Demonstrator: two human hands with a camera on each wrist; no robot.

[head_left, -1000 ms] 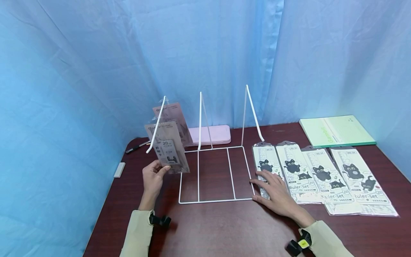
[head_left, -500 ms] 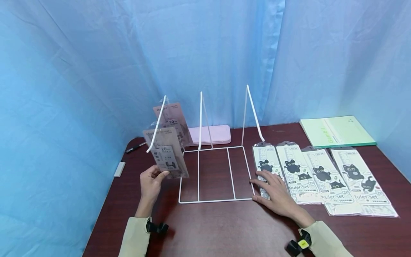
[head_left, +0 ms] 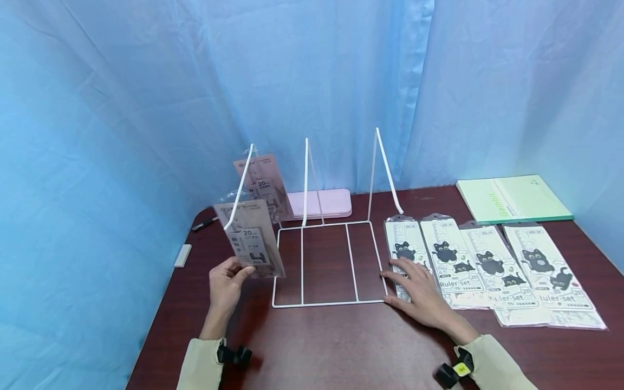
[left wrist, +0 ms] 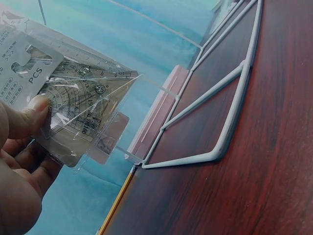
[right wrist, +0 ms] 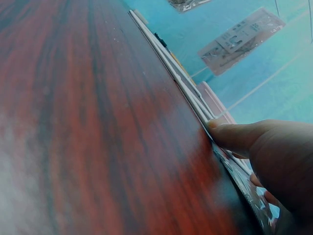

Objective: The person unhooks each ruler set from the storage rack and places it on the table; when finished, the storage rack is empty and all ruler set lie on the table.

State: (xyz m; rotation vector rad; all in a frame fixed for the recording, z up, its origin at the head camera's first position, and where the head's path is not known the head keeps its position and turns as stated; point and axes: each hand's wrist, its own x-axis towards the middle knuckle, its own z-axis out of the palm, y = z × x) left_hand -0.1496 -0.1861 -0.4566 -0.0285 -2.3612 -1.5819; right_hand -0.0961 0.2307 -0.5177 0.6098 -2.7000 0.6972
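Observation:
My left hand [head_left: 225, 287] pinches the lower left edge of a greyish-pink ruler set pack [head_left: 249, 238] between thumb and fingers. Through its clear sleeve, a protractor and a set square [left wrist: 73, 98] show in the left wrist view. The pack stands upright, its top overlapped by the left arm of a white wire display rack [head_left: 312, 305], near that arm's front end. Farther back on the same arm hangs a second pink ruler set pack [head_left: 265, 181]. With fingers spread, my right hand [head_left: 414, 292] rests at the rack's front right corner, its thumb [right wrist: 230, 133] against the base wire.
Right of the rack lie several cat-print ruler set packs [head_left: 487, 265], overlapping. A green book [head_left: 512, 197] sits at the back right, a pink case [head_left: 322, 204] behind the rack. A pen [head_left: 205, 223] and a white eraser-like block [head_left: 182, 255] lie at the left edge.
My left hand has drawn the held pack down and toward me, slightly left, along the rack's left arm, showing more of the rear pack. The right hand has stayed in place.

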